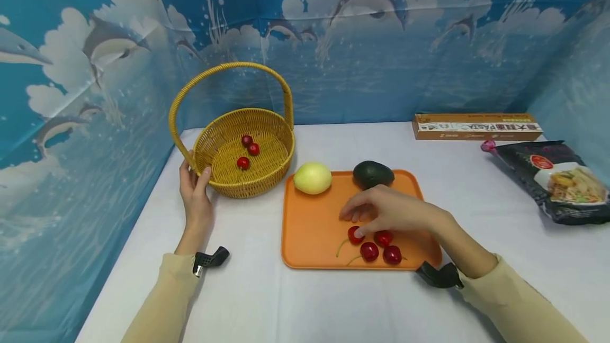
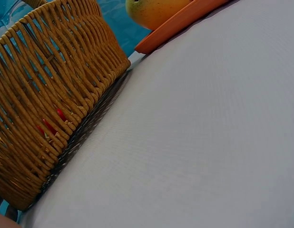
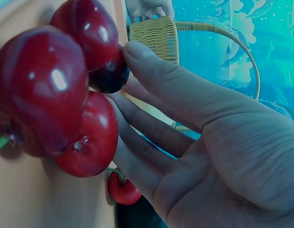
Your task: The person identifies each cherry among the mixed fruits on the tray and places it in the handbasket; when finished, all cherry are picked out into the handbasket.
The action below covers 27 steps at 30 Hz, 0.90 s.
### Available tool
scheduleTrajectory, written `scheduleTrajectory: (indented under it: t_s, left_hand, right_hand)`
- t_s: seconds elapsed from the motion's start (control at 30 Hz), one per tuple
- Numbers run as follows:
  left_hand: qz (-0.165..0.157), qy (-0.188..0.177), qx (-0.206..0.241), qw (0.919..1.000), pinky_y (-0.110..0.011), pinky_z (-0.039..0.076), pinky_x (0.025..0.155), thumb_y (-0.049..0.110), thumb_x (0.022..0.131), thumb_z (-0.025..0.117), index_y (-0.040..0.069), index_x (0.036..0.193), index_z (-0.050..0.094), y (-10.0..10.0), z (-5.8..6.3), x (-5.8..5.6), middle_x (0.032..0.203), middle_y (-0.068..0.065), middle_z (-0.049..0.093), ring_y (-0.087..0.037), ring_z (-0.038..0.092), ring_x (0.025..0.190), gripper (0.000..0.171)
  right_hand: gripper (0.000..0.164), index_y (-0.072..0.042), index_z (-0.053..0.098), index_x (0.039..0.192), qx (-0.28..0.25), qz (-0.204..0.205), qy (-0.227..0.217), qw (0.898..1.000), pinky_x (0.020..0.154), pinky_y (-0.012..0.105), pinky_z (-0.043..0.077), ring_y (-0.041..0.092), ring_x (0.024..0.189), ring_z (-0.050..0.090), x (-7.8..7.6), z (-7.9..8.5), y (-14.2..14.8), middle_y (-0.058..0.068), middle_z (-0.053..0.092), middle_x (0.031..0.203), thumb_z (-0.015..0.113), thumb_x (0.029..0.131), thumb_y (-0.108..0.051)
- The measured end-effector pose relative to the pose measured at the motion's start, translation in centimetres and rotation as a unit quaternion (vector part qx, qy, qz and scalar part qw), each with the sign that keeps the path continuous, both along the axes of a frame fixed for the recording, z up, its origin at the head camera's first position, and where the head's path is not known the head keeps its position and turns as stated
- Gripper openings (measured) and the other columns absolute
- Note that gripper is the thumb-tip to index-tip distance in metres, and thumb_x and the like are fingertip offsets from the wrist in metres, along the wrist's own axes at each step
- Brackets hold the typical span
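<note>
Woven yellow wicker forms the basket (image 1: 229, 147), which stands on the white-covered surface (image 1: 333, 306) at the left, its hoop handle upright; three red cherries (image 1: 247, 151) are seen lying on its floor. The basket's near rim is touched by the left hand (image 1: 194, 188), thumb against the outer wall and fingers raised beside the handle's foot; whether the rim is actually gripped cannot be told, and the fingers appear loosely extended. In the left wrist view only the basket wall (image 2: 47, 95) is shown close up, with red glimpsed through the weave. Just right of the basket an orange tray (image 1: 310, 226) is laid flat. At its far edge a pale yellow round fruit (image 1: 312, 178) and a dark green avocado (image 1: 373, 174) are set, well apart from each other. At the near part of the tray four cherries are clustered (image 1: 376, 245), two with green stems trailing left. The right hand (image 1: 391, 210) is held over this cluster, fingers curved downward, fingertips (image 3: 137, 50) touching the cherries (image 3: 66, 90); none is seen to be pinched or lifted. At the far right of the surface a long pasta box (image 1: 476, 126) and a dark noodle packet (image 1: 557, 179) are noted.
</note>
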<state>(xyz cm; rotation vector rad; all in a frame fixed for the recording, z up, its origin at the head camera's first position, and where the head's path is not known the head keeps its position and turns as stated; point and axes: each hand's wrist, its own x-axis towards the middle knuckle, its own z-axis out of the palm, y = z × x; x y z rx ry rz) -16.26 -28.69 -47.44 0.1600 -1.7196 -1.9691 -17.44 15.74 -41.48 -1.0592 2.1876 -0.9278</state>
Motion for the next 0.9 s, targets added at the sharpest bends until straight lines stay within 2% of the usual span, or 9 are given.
scheduleTrajectory:
  t_s: [0.2, 0.4, 0.6, 0.9]
  left_hand:
    - [-0.001, 0.003, 0.001, 1.0, -0.023, 0.037, 0.114, 0.015, 0.104, 0.059, 0.021, 0.162, 0.037, 0.0, 0.0, 0.1, 0.164, -0.009, 0.041, -0.026, 0.039, 0.152, 0.062]
    - [-0.001, 0.003, -0.004, 1.0, -0.022, 0.036, 0.114, 0.015, 0.104, 0.059, 0.02, 0.162, 0.037, 0.2, 0.1, 0.1, 0.164, -0.009, 0.042, -0.026, 0.039, 0.152, 0.062]
    - [0.001, -0.002, -0.007, 1.0, -0.023, 0.036, 0.115, 0.015, 0.104, 0.059, 0.021, 0.162, 0.037, 0.2, 0.0, 0.3, 0.164, -0.007, 0.041, -0.025, 0.038, 0.153, 0.062]
    - [0.003, 0.002, 0.0, 1.0, -0.022, 0.037, 0.114, 0.013, 0.104, 0.058, 0.021, 0.162, 0.038, 0.2, -0.1, 0.2, 0.164, -0.008, 0.041, -0.027, 0.038, 0.153, 0.062]
  right_hand:
    - [0.04, -0.02, 0.074, 0.127, 0.004, 0.008, -0.029, 1.0, 0.096, 0.037, 0.058, 0.015, 0.105, 0.069, 0.2, 0.0, 0.0, -0.008, 0.075, 0.116, 0.086, 0.089, -0.024]
    - [0.033, -0.022, 0.077, 0.121, 0.014, 0.011, 0.003, 1.0, 0.098, 0.036, 0.057, 0.01, 0.105, 0.068, 0.6, 0.2, -0.3, -0.012, 0.075, 0.114, 0.086, 0.089, -0.023]
    - [0.034, -0.02, 0.076, 0.123, 0.019, 0.011, 0.016, 1.0, 0.098, 0.036, 0.057, 0.008, 0.106, 0.068, 1.4, 0.2, -1.0, -0.012, 0.074, 0.116, 0.085, 0.09, -0.021]
    - [0.03, -0.026, 0.076, 0.119, 0.028, 0.01, 0.069, 0.997, 0.099, 0.038, 0.055, 0.006, 0.106, 0.064, 1.7, -0.1, -1.5, -0.016, 0.071, 0.114, 0.085, 0.09, -0.023]
